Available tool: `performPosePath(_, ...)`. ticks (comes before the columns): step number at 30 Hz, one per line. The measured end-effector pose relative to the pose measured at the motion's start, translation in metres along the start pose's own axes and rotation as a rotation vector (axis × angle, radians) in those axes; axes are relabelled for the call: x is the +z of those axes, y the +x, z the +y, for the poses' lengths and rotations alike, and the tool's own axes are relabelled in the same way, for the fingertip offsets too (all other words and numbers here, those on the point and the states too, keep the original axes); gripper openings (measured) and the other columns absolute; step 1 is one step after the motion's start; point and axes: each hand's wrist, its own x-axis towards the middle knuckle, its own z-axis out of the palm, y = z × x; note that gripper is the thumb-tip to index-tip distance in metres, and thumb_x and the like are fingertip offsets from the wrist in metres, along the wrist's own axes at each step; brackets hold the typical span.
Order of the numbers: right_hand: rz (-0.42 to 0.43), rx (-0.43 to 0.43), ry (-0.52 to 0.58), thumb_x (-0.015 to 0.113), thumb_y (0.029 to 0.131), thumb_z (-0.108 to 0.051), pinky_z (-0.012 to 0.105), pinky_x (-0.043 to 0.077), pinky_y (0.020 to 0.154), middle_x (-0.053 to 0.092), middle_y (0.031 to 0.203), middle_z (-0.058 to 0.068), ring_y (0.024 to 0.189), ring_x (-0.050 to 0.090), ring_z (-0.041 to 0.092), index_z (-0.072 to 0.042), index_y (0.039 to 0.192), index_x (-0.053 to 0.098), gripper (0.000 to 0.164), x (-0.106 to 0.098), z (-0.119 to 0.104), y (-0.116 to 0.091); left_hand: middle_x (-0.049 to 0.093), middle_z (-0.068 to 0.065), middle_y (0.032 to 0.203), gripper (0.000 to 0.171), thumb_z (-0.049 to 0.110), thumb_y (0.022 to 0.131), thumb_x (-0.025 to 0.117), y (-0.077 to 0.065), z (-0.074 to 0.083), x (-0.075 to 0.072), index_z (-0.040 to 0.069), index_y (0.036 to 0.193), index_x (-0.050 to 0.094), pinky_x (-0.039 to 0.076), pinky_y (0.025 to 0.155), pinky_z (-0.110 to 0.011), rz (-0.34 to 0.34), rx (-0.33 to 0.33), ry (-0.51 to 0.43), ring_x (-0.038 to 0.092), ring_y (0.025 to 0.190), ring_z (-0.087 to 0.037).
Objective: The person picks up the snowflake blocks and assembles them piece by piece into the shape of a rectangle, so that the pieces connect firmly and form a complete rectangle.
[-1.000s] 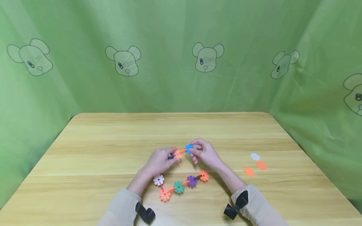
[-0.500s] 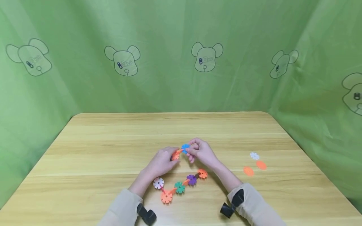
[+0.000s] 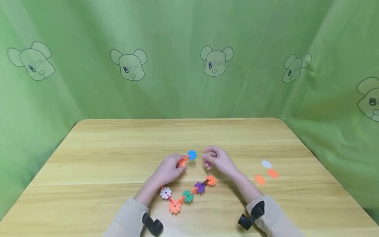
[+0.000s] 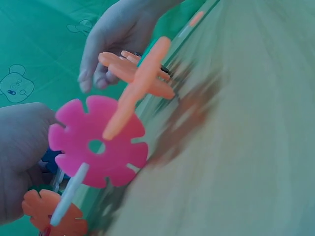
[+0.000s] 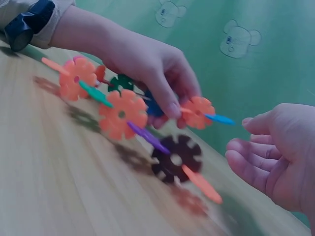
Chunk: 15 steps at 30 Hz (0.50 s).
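Observation:
A chain of slotted plastic snowflake discs curves across the table in the head view. My left hand (image 3: 168,169) grips its far end, thumb and fingers round the links by an orange disc (image 3: 182,162). Beyond those fingers the blue disc (image 3: 192,155) sticks out at the tip. My right hand (image 3: 219,161) is just right of the blue disc, apart from it, fingers loosely bent and holding nothing. Nearer me run a white disc (image 3: 165,193), a green disc (image 3: 188,196) and a purple disc (image 3: 199,187). A pink disc (image 4: 74,128) shows large in the left wrist view.
Loose on the wooden table (image 3: 296,204) at the right lie a white disc (image 3: 266,164) and two orange discs, one nearer (image 3: 260,179) and one farther right (image 3: 273,173). Green cloth (image 3: 174,92) hangs behind the table and along both sides.
My right hand has let go of the blue disc and drawn back to the right. The blue disc has shifted slightly left; my left hand still grips the chain.

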Motion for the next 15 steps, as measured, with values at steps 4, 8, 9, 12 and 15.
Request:
performPosePath(4, 0.016, 0.02, -0.011, 0.059, 0.09, -0.008, 0.032, 0.055, 0.064, 0.061, 0.088, 0.024, 0.072, 0.061, 0.025, 0.013, 0.115, 0.046, 0.035, -0.019, 0.006, -0.011, 0.063, -0.014, 0.107, 0.038, 0.015, 0.084, 0.068, -0.001, -0.001, -0.001, -0.002, 0.117, 0.06, 0.05, 0.083, -0.037, -0.001, -0.021, -0.013, 0.059, 0.096, -0.026)
performPosePath(8, 0.05, 0.024, -0.085, 0.06, 0.089, -0.01, 0.032, 0.055, 0.068, 0.061, 0.092, 0.023, 0.076, 0.061, 0.027, 0.013, 0.115, 0.047, 0.037, -0.04, 0.01, -0.027, 0.062, -0.016, 0.11, 0.038, 0.014, 0.084, 0.068, 0.0, -0.001, -0.002, -0.002, 0.118, 0.059, 0.049, 0.086, -0.038, -0.006, -0.045, -0.026, 0.058, 0.1, -0.028)
performPosePath(9, 0.062, 0.021, -0.106, 0.061, 0.089, -0.01, 0.032, 0.055, 0.068, 0.061, 0.092, 0.022, 0.077, 0.062, 0.027, 0.013, 0.115, 0.047, 0.038, -0.046, 0.011, -0.031, 0.061, -0.016, 0.112, 0.039, 0.014, 0.084, 0.068, 0.0, -0.001, -0.002, -0.002, 0.118, 0.059, 0.048, 0.087, -0.038, -0.008, -0.052, -0.026, 0.058, 0.102, -0.029)
performPosePath(12, 0.097, 0.013, -0.169, 0.061, 0.089, -0.011, 0.033, 0.055, 0.067, 0.061, 0.094, 0.022, 0.08, 0.061, 0.027, 0.013, 0.114, 0.049, 0.037, -0.064, 0.015, -0.045, 0.06, -0.018, 0.115, 0.04, 0.014, 0.085, 0.067, 0.0, -0.001, -0.003, -0.003, 0.119, 0.058, 0.047, 0.089, -0.039, -0.014, -0.072, -0.029, 0.056, 0.106, -0.03)
performPosePath(15, 0.135, 0.02, -0.231, 0.062, 0.089, -0.012, 0.032, 0.054, 0.064, 0.061, 0.094, 0.021, 0.078, 0.061, 0.025, 0.011, 0.113, 0.051, 0.035, -0.081, 0.018, -0.06, 0.059, -0.018, 0.116, 0.041, 0.015, 0.085, 0.067, 0.0, -0.002, -0.003, -0.003, 0.12, 0.057, 0.047, 0.09, -0.04, -0.022, -0.094, -0.034, 0.055, 0.107, -0.03)
